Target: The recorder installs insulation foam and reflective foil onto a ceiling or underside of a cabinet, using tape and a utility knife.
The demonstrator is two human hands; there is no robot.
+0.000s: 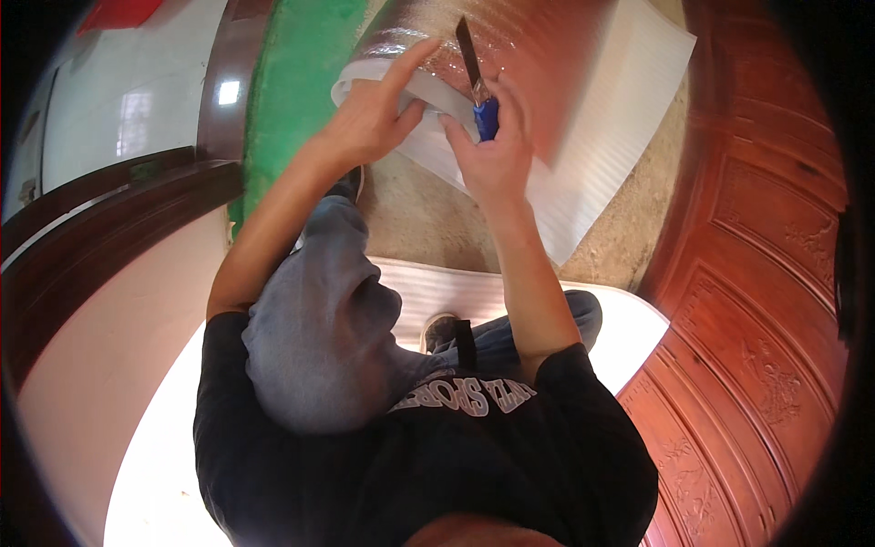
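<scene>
Cutting step, we judge: right hand fingers clamped on blue-handled knife, blade on foam sheet roll, top centre of frame. Left hand fingers spread, pinning roll edge. Next move needs steady pull along sheet, left fingers clear.

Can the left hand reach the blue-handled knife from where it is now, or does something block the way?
Probably yes. The left hand presses on the rolled foam sheet right beside the right hand, which grips the knife. Nothing lies between them.
</scene>
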